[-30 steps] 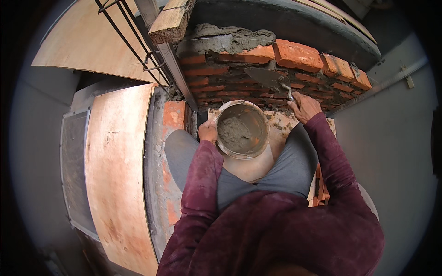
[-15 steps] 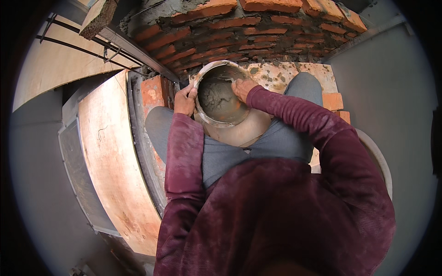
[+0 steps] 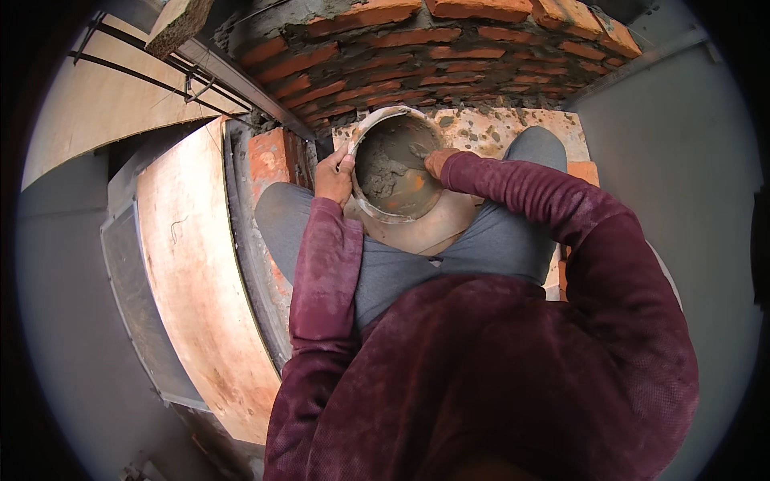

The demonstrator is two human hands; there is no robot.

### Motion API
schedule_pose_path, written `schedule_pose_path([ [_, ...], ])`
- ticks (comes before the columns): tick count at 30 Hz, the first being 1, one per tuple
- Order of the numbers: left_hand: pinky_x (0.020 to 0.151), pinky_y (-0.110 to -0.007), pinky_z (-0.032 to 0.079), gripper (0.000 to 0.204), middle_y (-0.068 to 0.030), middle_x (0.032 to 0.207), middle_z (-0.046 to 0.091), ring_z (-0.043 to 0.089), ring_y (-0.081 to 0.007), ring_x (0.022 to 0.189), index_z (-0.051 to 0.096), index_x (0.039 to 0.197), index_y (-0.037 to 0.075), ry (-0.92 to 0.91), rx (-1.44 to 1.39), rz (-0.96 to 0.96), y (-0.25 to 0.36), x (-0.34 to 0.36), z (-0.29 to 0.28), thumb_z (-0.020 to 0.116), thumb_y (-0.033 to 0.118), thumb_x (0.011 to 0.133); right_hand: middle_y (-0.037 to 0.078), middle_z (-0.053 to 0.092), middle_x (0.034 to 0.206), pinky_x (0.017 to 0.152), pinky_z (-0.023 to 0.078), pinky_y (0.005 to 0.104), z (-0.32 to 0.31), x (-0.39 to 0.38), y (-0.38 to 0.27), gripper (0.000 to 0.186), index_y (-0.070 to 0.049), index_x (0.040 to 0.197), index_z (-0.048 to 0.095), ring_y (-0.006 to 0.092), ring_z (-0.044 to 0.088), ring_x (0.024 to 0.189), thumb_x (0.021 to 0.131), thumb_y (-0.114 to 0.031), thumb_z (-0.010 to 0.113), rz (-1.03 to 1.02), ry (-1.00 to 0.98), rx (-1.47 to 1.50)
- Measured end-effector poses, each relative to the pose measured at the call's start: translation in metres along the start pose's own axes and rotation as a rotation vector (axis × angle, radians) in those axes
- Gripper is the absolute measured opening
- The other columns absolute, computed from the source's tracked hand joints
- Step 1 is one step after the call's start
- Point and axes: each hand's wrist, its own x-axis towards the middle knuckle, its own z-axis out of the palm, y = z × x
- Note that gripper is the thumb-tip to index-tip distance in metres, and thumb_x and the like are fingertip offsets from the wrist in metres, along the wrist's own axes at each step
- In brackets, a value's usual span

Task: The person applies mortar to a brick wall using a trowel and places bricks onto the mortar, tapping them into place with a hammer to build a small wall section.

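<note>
A pale bucket (image 3: 358, 138) with a mortar-smeared rim stands between my bent legs, its mouth facing up toward me. Wet grey mortar (image 3: 383, 172) lies inside, thicker on the left, with a wetter patch and an orange tint at the lower right. My left hand (image 3: 334, 176) is closed on the bucket's left rim, thumb on top. At the opposite side, my right hand (image 3: 438, 163) is closed around the handle of a trowel (image 3: 418, 150). Only a grey, mortar-coated part of the trowel shows; the handle is hidden in the fist.
A brick wall (image 3: 417, 64) with rough mortar joints rises just beyond the bucket. Mortar-spattered board (image 3: 481, 128) lies at its foot. To the left are a brick pier (image 3: 271, 156), a plywood sheet (image 3: 188, 264), steel bars (image 3: 152, 68) and a timber end (image 3: 178, 28). A grey wall (image 3: 674, 176) stands right.
My right hand has shifted slightly right and down at the bucket's rim, and more of the trowel shows. The bucket and my left hand have moved slightly right in view.
</note>
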Motion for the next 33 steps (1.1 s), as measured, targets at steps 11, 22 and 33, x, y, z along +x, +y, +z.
schedule_pose_path([
  [11,0.093,-0.024,0.043,0.036,-0.0027,0.116,0.064,0.058,-0.0118,0.101,0.057,0.131,-0.003,-0.047,-0.098,-0.041,-0.003,-0.012,0.004,0.053,0.014,0.100,0.025,0.068,0.091,0.076,0.053,0.0410,0.029,-0.029,-0.076,0.036,0.001,0.102,0.065,0.0377,0.067,0.091,0.068,-0.007,0.072,0.095,-0.006,0.364],
  [22,0.092,-0.025,0.046,0.034,-0.0084,0.118,0.065,0.061,-0.0145,0.102,0.057,0.131,-0.003,0.134,-0.393,-0.219,0.020,-0.007,-0.007,0.045,0.012,0.103,0.005,0.058,0.060,0.042,0.044,0.0276,-0.093,-0.070,-0.036,0.061,-0.002,0.138,0.050,0.0122,0.055,0.047,0.080,-0.012,0.067,0.121,-0.347,0.646],
  [33,0.088,-0.027,0.047,0.030,-0.0082,0.110,0.068,0.062,-0.0156,0.096,0.063,0.123,-0.003,0.306,-0.298,-0.288,-0.032,0.008,-0.012,0.048,0.010,0.100,-0.001,0.056,0.063,0.037,0.040,0.0211,-0.369,-0.167,-0.106,0.014,0.000,0.096,0.059,0.0051,0.050,0.041,0.084,-0.005,0.062,0.028,0.071,0.620],
])
